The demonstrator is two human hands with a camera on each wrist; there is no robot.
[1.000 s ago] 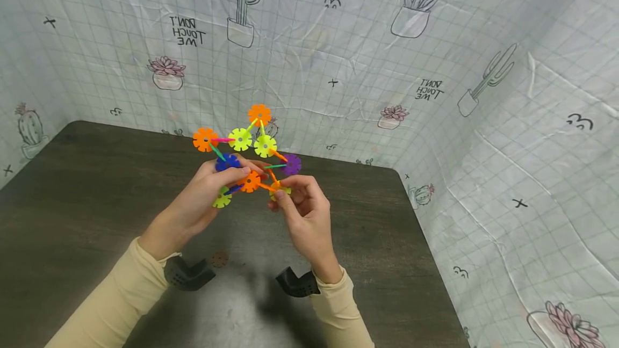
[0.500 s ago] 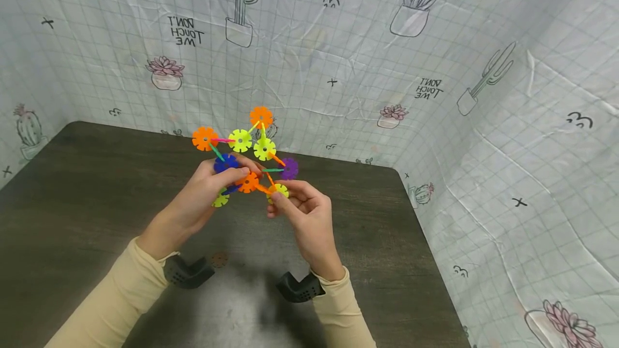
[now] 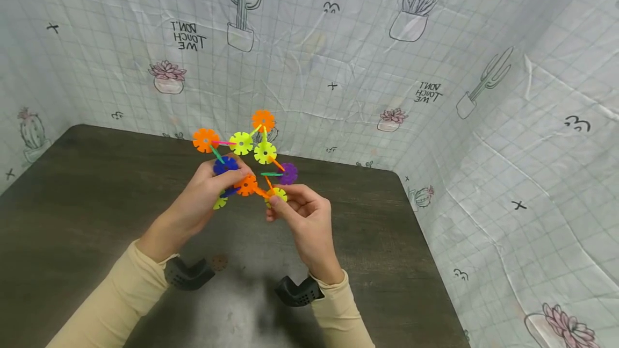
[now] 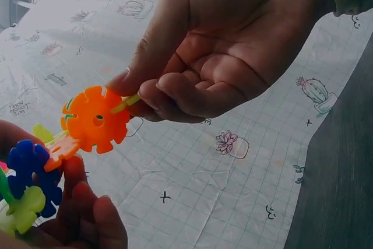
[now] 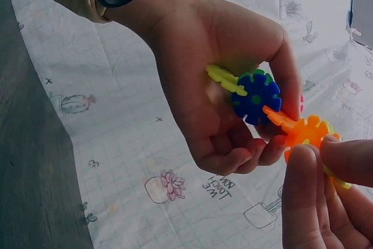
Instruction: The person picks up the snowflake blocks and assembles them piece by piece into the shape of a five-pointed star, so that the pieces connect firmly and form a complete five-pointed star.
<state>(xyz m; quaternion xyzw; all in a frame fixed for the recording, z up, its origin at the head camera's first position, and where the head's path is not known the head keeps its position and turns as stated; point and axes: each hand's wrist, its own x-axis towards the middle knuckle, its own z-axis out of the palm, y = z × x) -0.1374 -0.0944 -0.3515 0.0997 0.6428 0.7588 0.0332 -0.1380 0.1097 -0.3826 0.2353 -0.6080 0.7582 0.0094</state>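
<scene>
A chain of slotted plastic interlocking discs hangs above the table, some face-on and some edge-on. My left hand (image 3: 205, 192) holds its middle, thumb over an orange disc (image 3: 245, 185) and next to a blue disc (image 3: 225, 165). A yellow-green disc (image 3: 220, 201) pokes out below that hand. At the chain's near right, my right hand (image 3: 309, 219) pinches a yellow disc (image 3: 280, 195) between thumb and fingers. A purple disc (image 3: 288, 174) sits just above those fingers. In the left wrist view, an orange disc (image 4: 96, 121) adjoins the right fingertips.
Beyond the hands, the chain continues to an orange disc (image 3: 263, 121) at the top and another at far left. A brownish disc (image 3: 220, 262) lies on the dark table (image 3: 377, 262). A printed cloth (image 3: 309, 47) encloses the back and right side.
The chain's right side, with the purple disc, has sunk and shifted slightly left. My right hand has moved slightly down, still pinching the yellow disc. The left hand keeps its hold.
</scene>
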